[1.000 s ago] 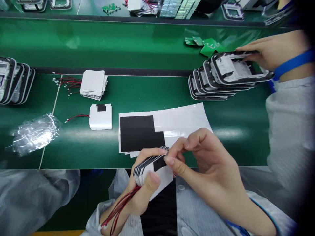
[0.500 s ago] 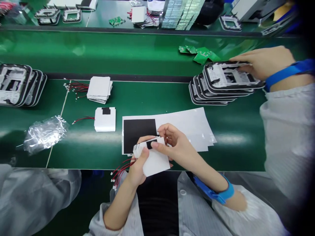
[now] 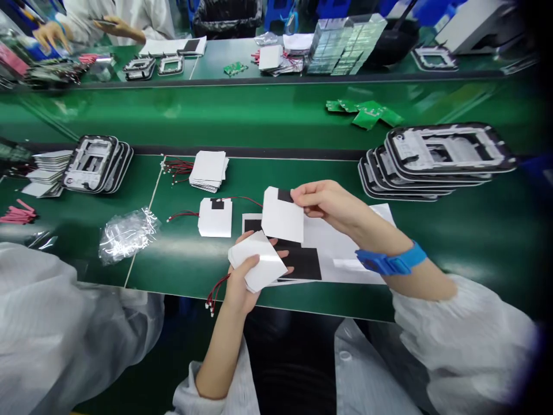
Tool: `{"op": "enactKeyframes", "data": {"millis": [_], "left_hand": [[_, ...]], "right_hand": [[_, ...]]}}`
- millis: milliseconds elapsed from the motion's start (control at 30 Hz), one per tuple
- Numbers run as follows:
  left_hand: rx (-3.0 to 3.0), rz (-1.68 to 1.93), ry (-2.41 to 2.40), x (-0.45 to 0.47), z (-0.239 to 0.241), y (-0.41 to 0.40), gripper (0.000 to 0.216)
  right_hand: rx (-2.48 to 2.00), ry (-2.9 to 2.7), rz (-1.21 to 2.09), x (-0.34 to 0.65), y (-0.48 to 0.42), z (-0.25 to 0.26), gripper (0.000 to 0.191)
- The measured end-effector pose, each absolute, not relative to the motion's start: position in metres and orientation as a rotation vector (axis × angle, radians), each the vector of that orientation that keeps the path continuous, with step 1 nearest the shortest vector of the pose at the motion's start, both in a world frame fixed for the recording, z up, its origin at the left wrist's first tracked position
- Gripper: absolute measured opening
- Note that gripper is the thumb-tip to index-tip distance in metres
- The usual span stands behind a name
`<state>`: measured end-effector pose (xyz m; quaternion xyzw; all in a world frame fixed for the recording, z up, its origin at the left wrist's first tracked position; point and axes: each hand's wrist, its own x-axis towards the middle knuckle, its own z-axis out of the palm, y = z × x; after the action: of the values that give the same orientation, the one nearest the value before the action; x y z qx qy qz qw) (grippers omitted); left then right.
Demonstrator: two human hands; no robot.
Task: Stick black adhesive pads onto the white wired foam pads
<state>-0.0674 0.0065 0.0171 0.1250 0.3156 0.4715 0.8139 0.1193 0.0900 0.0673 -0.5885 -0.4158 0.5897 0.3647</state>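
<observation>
My left hand (image 3: pixel 239 291) grips a small stack of flat white batteries (image 3: pixel 263 268), thumb on top, with red and black leads hanging at its left. Above it, my right hand (image 3: pixel 330 202) pinches one white battery (image 3: pixel 280 219) by its upper right corner, beside a black patch. That battery's red lead stretches left over another white battery (image 3: pixel 215 223) with a black patch, lying on the green table. A neat pile of white batteries (image 3: pixel 208 169) lies behind. Under my hands are a black sheet (image 3: pixel 305 262) and white sheets (image 3: pixel 326 239), partly covered.
Stacked black-and-white frames (image 3: pixel 449 150) stand at right, more frames (image 3: pixel 93 164) at left. A clear plastic bag (image 3: pixel 127 233) lies near a sleeve (image 3: pixel 38 311) of another person. Green circuit boards (image 3: pixel 367 112) rest on the raised ledge. Across the bench, another person's hands (image 3: pixel 116 27) work.
My right hand has lifted one battery off the stack, up and away from my left hand. The other person's hand at the right frames has left view. The camera's view has shifted.
</observation>
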Motion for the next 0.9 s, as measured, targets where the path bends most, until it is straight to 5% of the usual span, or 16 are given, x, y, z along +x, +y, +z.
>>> {"op": "enactKeyframes", "data": {"millis": [333, 733, 900], "left_hand": [[0.248, 1.041, 0.619, -0.068, 0.011, 0.008, 0.064], [0.143, 1.022, 0.627, -0.076, 0.006, 0.009, 0.069], [0.121, 1.005, 0.686, -0.076, 0.009, 0.01, 0.067]], "right_hand": [[-1.407, -1.357, 1.829, 0.059, 0.147, 0.037, 0.036], [-1.767, -1.863, 0.903, 0.006, 0.156, 0.021, 0.024], [-1.847, -2.102, 0.544, 0.007, 0.152, 0.03, 0.041]]}}
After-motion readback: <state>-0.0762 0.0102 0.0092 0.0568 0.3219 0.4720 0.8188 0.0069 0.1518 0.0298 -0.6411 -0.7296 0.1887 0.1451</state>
